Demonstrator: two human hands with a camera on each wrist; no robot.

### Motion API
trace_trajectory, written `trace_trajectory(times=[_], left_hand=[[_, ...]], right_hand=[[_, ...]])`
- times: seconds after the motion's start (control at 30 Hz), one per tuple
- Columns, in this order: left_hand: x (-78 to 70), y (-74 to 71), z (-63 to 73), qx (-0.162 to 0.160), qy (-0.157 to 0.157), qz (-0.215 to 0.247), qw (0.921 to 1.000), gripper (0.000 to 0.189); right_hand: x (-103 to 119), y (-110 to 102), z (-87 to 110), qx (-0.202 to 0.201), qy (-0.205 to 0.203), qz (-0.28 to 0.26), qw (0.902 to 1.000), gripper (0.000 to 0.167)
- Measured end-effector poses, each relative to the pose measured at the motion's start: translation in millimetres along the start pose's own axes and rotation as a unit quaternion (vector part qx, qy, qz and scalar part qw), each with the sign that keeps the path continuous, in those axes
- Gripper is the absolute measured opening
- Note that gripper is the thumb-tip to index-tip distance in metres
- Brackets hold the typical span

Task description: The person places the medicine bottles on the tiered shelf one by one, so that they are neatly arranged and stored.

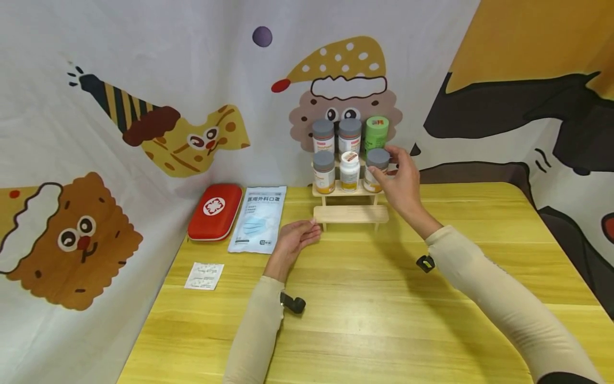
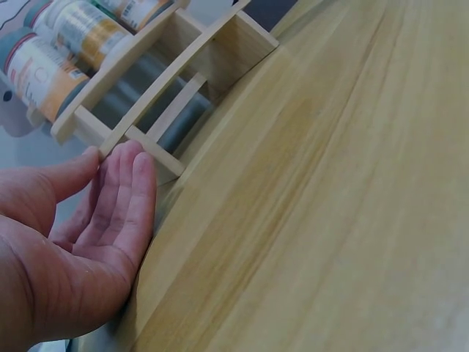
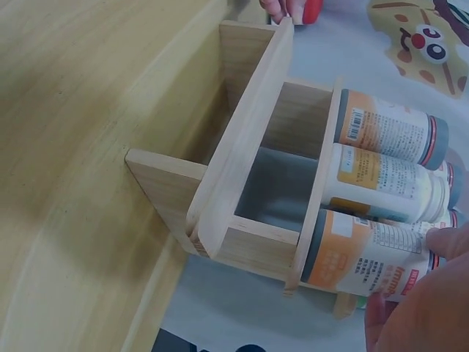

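Note:
A wooden stepped rack (image 1: 351, 214) stands at the table's back edge with pill bottles on its upper tiers. My right hand (image 1: 403, 181) holds the grey-capped pill bottle (image 1: 374, 178) at the right end of the middle tier, thumb in front and fingers behind. Beside that one stand a small white bottle (image 1: 349, 173) and another grey-capped bottle (image 1: 324, 175). Behind them are two more grey-capped bottles and a green bottle (image 1: 376, 134). My left hand (image 2: 95, 227) pinches the left end of the lowest step between thumb and fingertips; that step carries no bottle.
Left of the rack lie a white-and-blue mask packet (image 1: 258, 218) and a red first-aid case (image 1: 215, 212). A small white sachet (image 1: 204, 276) lies nearer on the wooden table (image 1: 364, 320). A printed cloth (image 1: 216, 48) hangs directly behind the rack.

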State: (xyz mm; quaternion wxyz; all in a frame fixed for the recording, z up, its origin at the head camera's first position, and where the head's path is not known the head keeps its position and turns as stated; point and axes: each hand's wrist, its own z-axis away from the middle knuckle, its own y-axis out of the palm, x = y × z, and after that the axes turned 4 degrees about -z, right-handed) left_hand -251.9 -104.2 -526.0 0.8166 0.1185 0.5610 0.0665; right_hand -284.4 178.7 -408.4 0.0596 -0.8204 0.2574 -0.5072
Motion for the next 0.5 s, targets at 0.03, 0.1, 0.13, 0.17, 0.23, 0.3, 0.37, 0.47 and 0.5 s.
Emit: trace_trajectory(times=[0.03,0.1,0.13,0.17,0.23,0.3,0.37,0.47,0.5], left_hand=[[-0.3,0.1,0.0,0.0,0.0,0.0,1.0,0.024],[-0.6,0.2,-0.2,0.001,0.0,0.001,1.0,0.024],[-0.9,0.4,0.0,0.001,0.0,0.0,1.0,0.024],[-0.8,0.5,0.2,0.001,0.001,-0.001,1.0,0.025],[-0.4,0.5,0.4,0.0,0.0,-0.002,1.0,0.027],[0.5,0.2,0.1,-0.001,-0.001,-0.002,1.0,0.029],[1.5,-0.2,-0.4,-0.002,-0.002,0.0,1.0,0.03],[3.2,-0.8,-1.4,-0.002,-0.001,0.0,1.0,0.032],[3.5,-0.9,-1.6,-0.002,0.0,0.0,1.0,0.032]], right_hand=[[0.2,-0.4,0.0,0.003,0.001,0.001,1.0,0.061],[-0.5,-1.2,0.0,0.011,0.001,0.001,0.9999,0.063],[-0.5,-1.8,0.4,0.015,0.001,0.002,0.9999,0.064],[-1.1,-2.6,1.2,0.019,0.001,0.001,0.9998,0.065],[-3.2,-4.5,3.6,0.029,0.002,-0.001,0.9996,0.069],[-5.6,-6.7,7.2,0.037,0.003,0.0,0.9993,0.073],[-8.2,-9.1,11.5,0.043,0.005,0.0,0.9991,0.077],[-11.4,-13.1,19.8,0.048,0.011,0.002,0.9988,0.081],[-12.2,-14.4,22.9,0.049,0.014,0.003,0.9987,0.082]])
